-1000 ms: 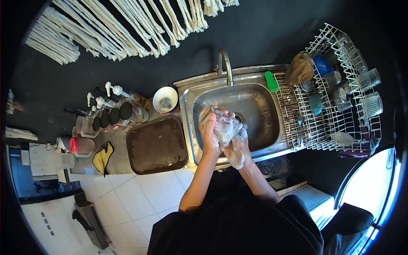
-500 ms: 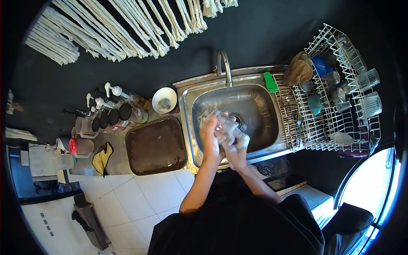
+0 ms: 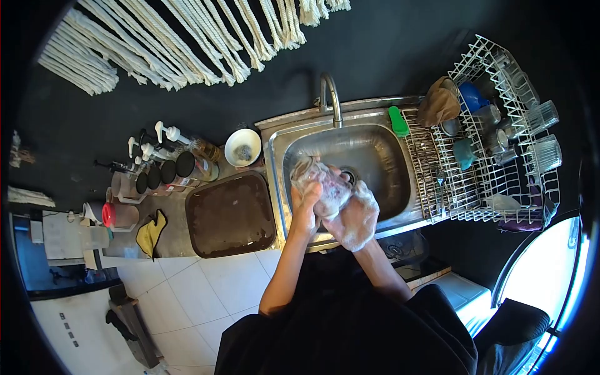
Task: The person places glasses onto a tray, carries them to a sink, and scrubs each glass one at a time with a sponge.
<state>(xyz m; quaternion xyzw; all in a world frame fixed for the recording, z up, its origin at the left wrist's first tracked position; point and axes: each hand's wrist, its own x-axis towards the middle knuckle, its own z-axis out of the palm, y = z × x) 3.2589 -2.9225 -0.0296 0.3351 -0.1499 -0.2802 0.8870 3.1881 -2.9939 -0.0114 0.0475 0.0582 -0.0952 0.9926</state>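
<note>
Above the metal sink basin (image 3: pixel 381 150), both hands are around a crumpled-looking, partly see-through thing coated in suds (image 3: pixel 319 181); foam hides what kind it is. My left hand (image 3: pixel 305 209) is closed on its left side, thumb lying on top. My right hand (image 3: pixel 357 219) is turned palm up and thick with white foam. It supports the thing from the right, its fingers partly hidden beneath. The drain shows just past the hands. Behind the basin rises a curved faucet (image 3: pixel 334 103); no water stream is visible.
A green sponge-like piece (image 3: pixel 397 121) sits at the basin's right corner. Beyond it, a white wire dish rack (image 3: pixel 494 209) holds glasses and other dishes. On the left are a brown tray (image 3: pixel 230 215), a white bowl (image 3: pixel 242 147), several pump bottles and a yellow cloth (image 3: pixel 150 234).
My right hand has turned palm up and opened outward to the right, showing more foam. The sudsy thing has shifted slightly left and looks more heavily lathered.
</note>
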